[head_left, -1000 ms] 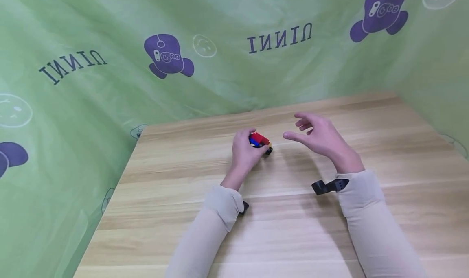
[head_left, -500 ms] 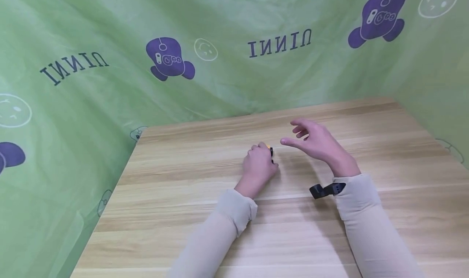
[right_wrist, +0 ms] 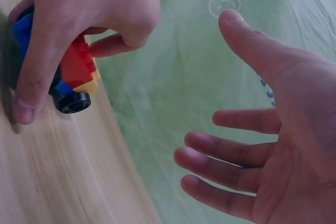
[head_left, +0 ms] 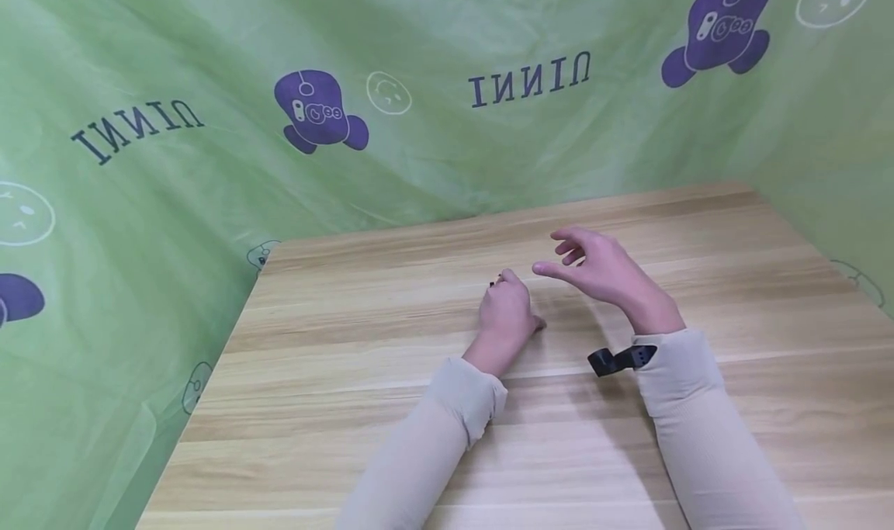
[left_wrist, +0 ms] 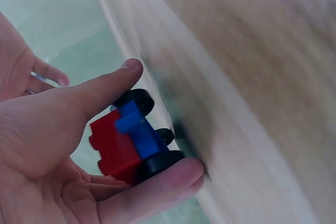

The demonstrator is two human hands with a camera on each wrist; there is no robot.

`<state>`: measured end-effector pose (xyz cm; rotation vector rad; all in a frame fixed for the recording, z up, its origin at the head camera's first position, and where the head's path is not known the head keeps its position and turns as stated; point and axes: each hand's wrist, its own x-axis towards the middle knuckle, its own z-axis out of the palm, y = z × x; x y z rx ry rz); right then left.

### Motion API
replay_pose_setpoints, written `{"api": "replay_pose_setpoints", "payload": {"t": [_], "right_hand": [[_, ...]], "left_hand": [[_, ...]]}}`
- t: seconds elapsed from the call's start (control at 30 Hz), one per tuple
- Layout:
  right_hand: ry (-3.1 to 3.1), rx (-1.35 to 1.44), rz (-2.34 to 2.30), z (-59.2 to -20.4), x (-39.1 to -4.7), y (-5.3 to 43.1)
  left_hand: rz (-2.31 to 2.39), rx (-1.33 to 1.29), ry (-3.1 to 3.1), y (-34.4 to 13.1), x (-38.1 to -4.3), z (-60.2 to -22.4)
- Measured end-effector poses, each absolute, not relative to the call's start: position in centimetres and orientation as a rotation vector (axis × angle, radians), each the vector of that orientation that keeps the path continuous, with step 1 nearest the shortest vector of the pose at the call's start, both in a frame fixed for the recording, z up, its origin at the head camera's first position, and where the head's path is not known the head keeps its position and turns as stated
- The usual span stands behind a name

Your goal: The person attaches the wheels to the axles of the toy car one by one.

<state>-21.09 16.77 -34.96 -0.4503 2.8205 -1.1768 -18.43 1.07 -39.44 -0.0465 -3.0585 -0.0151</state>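
My left hand (head_left: pixel 506 313) grips a toy brick car between thumb and fingers, low over the wooden tabletop. The left wrist view shows the toy car (left_wrist: pixel 116 148) with a red studded body, a blue base and black wheels; the thumb lies along one side and fingers along the other. Yellow also shows on the toy car (right_wrist: pixel 79 72) in the right wrist view. From the head, the back of the left hand hides nearly all of it. My right hand (head_left: pixel 604 274) hovers to the right, fingers apart and loosely bent, holding nothing.
The wooden table (head_left: pixel 335 367) meets a green printed curtain (head_left: pixel 419 157) at its back and sides. A black wrist camera (head_left: pixel 621 359) juts from the right sleeve over the tabletop.
My left hand has moved right and a little nearer, turning with the toy car so its back now covers it from the head. The right hand has barely shifted.
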Motion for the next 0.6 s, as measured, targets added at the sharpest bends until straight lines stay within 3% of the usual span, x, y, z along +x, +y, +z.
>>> {"api": "replay_pose_setpoints", "payload": {"t": [0.6], "right_hand": [[2.783, -0.445, -1.17, -35.1, -21.1, 16.8]], "left_hand": [[-0.115, -0.054, -3.049, 0.2, -18.5, -39.9]]}}
